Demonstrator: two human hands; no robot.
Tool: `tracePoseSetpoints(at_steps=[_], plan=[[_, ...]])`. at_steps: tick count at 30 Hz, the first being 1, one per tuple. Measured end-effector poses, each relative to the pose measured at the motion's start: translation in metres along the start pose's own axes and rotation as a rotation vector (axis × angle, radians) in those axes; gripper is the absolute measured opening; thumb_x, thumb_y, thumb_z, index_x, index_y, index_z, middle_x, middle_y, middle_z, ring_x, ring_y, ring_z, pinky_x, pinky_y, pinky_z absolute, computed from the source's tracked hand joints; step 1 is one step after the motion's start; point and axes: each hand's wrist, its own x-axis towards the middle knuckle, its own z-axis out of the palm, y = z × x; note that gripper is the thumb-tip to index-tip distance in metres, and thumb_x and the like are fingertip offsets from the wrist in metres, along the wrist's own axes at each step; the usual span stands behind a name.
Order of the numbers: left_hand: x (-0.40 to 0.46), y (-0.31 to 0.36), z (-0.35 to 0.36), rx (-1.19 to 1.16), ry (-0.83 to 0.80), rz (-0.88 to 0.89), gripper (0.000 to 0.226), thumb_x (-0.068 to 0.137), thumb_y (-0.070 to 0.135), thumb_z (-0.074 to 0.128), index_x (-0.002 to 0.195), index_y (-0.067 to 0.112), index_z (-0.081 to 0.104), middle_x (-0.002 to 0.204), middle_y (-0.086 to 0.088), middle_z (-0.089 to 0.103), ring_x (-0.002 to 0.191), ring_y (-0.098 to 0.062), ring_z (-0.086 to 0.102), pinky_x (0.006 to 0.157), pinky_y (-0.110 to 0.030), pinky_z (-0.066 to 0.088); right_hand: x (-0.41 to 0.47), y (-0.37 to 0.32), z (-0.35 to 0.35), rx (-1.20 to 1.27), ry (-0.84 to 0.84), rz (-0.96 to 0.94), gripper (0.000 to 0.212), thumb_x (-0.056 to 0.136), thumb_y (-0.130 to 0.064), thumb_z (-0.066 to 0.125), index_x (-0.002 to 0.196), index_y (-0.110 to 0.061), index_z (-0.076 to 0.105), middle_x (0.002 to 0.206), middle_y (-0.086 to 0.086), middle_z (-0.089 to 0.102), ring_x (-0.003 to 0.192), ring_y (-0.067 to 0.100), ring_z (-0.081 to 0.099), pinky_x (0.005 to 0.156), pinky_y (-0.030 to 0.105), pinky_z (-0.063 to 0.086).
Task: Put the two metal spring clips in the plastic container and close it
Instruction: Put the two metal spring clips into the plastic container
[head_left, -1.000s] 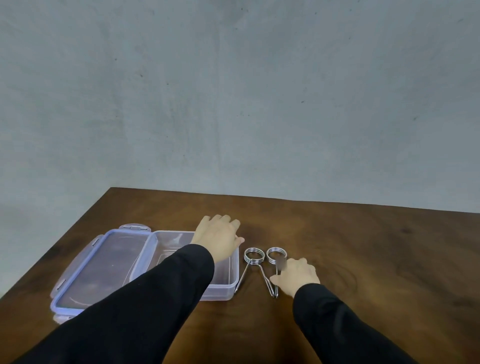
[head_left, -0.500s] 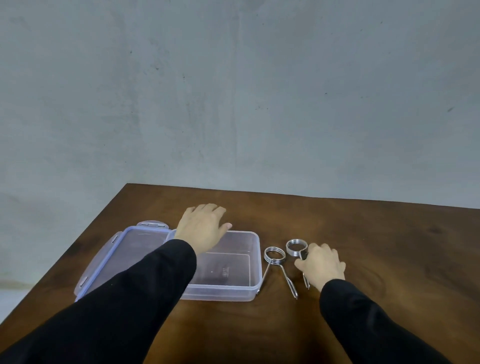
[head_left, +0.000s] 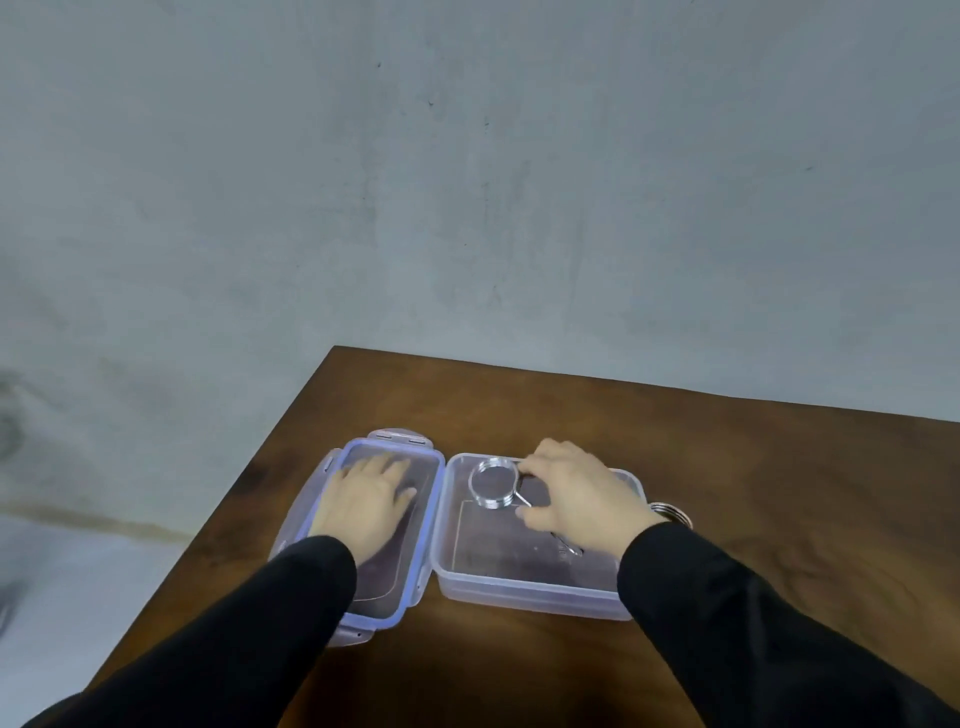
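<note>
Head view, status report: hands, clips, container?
Left hand flat on open lid. Right hand holding first clip over container. Second clip outside, on table.

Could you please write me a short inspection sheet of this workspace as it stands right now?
Surface: brown wooden table, bare apart from the job's things.
Job's things: clear plastic container open; lid lies flat on its left; one spring clip held over the container; second spring clip on the table, right of the container, partly hidden.
Clutter: nothing seen.
Grippers: left hand flat on the lid; right hand pinching the clip.
Cables: nothing seen.
Surroundings: grey wall.
</note>
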Motion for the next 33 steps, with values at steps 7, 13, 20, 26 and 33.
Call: tracePoseSetpoints(at_steps=[7, 13, 20, 26, 33], plan=[[-0.012, 0.003, 0.024, -0.144, -0.025, -0.06, 0.05, 0.102, 0.043, 0.024, 0.147, 0.027, 0.039, 0.157, -0.001, 0.035, 0.145, -0.019, 0.027, 0.121, -0.043, 0.013, 0.01, -0.011, 0.04, -0.004, -0.183, 0.02, 0.045, 0.09, -0.047, 0.066, 0.13, -0.028, 0.061, 0.121, -0.006, 0.055, 0.11, 0.018, 0.047, 0.095, 0.036, 0.041], [-0.012, 0.004, 0.025, -0.124, -0.023, -0.057, 0.051, 0.101, 0.044, 0.022, 0.146, 0.027, 0.04, 0.157, -0.001, 0.035, 0.145, -0.02, 0.027, 0.121, -0.044, 0.015, 0.011, -0.009, 0.04, -0.001, -0.267, 0.032, 0.047, 0.091, -0.046, 0.068, 0.134, -0.03, 0.058, 0.122, -0.009, 0.052, 0.109, 0.016, 0.046, 0.097, 0.036, 0.039], [-0.011, 0.003, 0.026, -0.11, -0.029, -0.057, 0.052, 0.101, 0.045, 0.022, 0.145, 0.027, 0.041, 0.156, -0.001, 0.037, 0.144, -0.02, 0.029, 0.121, -0.044, 0.016, 0.009, -0.007, 0.043, 0.013, -0.319, 0.007, 0.048, 0.09, -0.044, 0.07, 0.135, -0.03, 0.059, 0.126, -0.009, 0.053, 0.114, 0.018, 0.046, 0.1, 0.036, 0.039], [-0.013, 0.005, 0.024, -0.107, -0.044, -0.07, 0.052, 0.101, 0.046, 0.022, 0.146, 0.027, 0.04, 0.156, -0.001, 0.036, 0.145, -0.02, 0.028, 0.121, -0.043, 0.015, 0.007, -0.007, 0.045, 0.037, -0.302, 0.021, 0.057, 0.088, -0.047, 0.072, 0.14, -0.031, 0.055, 0.13, -0.011, 0.052, 0.117, 0.015, 0.045, 0.103, 0.035, 0.041], [-0.013, 0.003, 0.026, -0.094, -0.028, -0.066, 0.05, 0.101, 0.042, 0.024, 0.144, 0.025, 0.043, 0.155, -0.002, 0.038, 0.144, -0.021, 0.03, 0.119, -0.045, 0.018, -0.018, -0.003, 0.009, 0.273, 0.103, 0.147, 0.039, 0.098, -0.052, 0.053, 0.13, -0.031, 0.063, 0.131, -0.018, 0.058, 0.116, 0.003, 0.056, 0.099, 0.021, 0.045]])
